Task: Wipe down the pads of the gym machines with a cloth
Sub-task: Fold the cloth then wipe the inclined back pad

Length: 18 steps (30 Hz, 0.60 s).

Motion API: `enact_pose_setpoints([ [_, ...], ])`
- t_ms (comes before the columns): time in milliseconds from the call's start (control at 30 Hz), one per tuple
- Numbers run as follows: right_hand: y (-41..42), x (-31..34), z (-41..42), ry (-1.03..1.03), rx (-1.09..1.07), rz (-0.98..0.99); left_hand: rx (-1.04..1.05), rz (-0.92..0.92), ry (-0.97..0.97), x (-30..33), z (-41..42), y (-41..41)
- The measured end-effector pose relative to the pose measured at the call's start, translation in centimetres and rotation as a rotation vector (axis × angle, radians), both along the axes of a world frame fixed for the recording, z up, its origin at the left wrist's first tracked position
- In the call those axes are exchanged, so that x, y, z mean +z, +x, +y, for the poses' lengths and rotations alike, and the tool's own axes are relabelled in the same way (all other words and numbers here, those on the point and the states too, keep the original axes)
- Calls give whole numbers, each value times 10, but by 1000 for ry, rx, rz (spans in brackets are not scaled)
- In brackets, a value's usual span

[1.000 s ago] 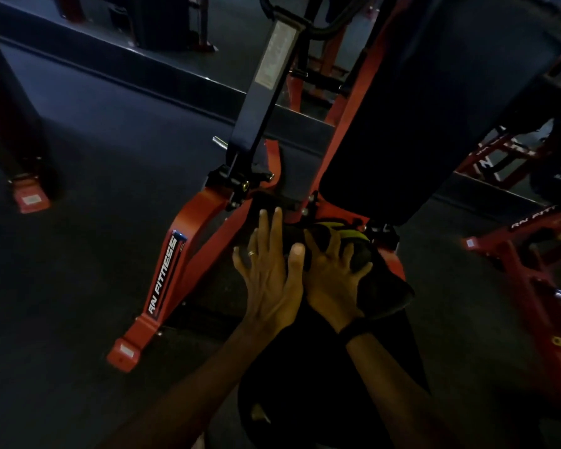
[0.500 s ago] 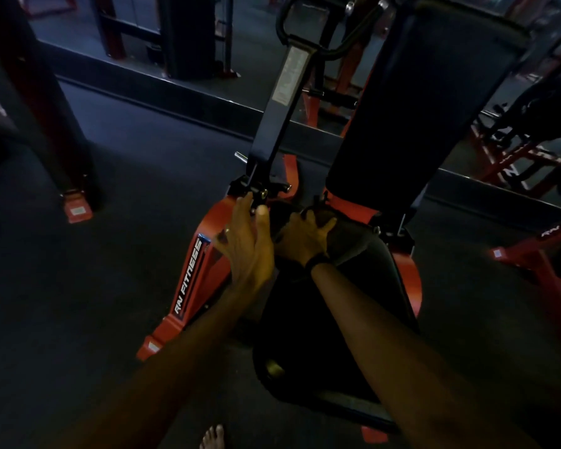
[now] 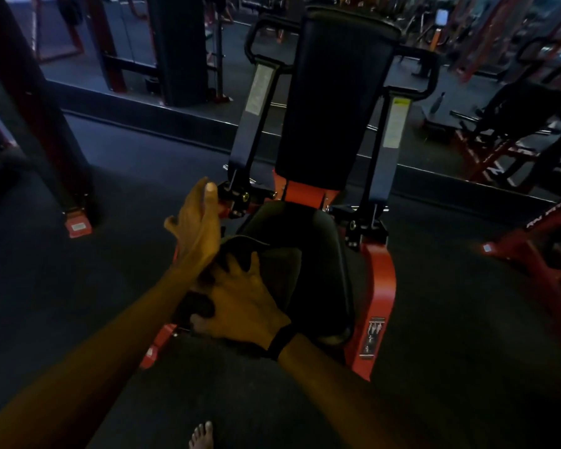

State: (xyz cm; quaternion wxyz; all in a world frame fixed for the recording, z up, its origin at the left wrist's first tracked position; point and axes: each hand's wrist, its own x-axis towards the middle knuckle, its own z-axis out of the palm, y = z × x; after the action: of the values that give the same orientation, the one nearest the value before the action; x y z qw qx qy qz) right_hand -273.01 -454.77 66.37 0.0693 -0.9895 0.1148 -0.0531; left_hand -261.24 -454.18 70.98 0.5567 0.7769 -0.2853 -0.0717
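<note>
A red-framed gym machine stands in front of me, with a black seat pad [image 3: 327, 254] and a tall black back pad [image 3: 337, 102]. A dark cloth [image 3: 276, 264] lies bunched on the left part of the seat pad. My right hand [image 3: 240, 303], a black band on its wrist, presses down on the cloth with spread fingers. Its thumb lies at the pad's left edge. My left hand [image 3: 198, 228] hovers edge-on above the seat's left side, fingers straight, holding nothing.
Two black upright arms with handles [image 3: 256, 102] flank the back pad. A dark column with a red foot [image 3: 76, 225] stands at the left and more red machines [image 3: 512, 150] at the right. A raised ledge [image 3: 162, 124] runs behind. My bare foot [image 3: 203, 435] rests on the floor.
My left hand has lifted off the machine's left side and now hovers open. My right hand has slid the cloth back towards me along the seat pad. The view has tilted up.
</note>
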Motion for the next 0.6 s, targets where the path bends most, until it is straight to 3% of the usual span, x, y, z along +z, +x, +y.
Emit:
enact_pose_setpoints([
  [133, -59, -12, -2, -243, 53, 18, -28, -34, 23, -4, 14, -23],
  [233, -103, -19, -19, -242, -3, -52, -68, -97, 57, -15, 24, -32],
  [400, -153, -21, -37, -9, -247, -110, -217, -266, 132, -44, 29, -39],
  [533, -160, -26, -56, 464, -655, -265, -297, -366, 242, -62, 21, -36],
  [600, -145, -22, -69, 543, -771, -233, -281, -375, 240, -63, 19, -36],
])
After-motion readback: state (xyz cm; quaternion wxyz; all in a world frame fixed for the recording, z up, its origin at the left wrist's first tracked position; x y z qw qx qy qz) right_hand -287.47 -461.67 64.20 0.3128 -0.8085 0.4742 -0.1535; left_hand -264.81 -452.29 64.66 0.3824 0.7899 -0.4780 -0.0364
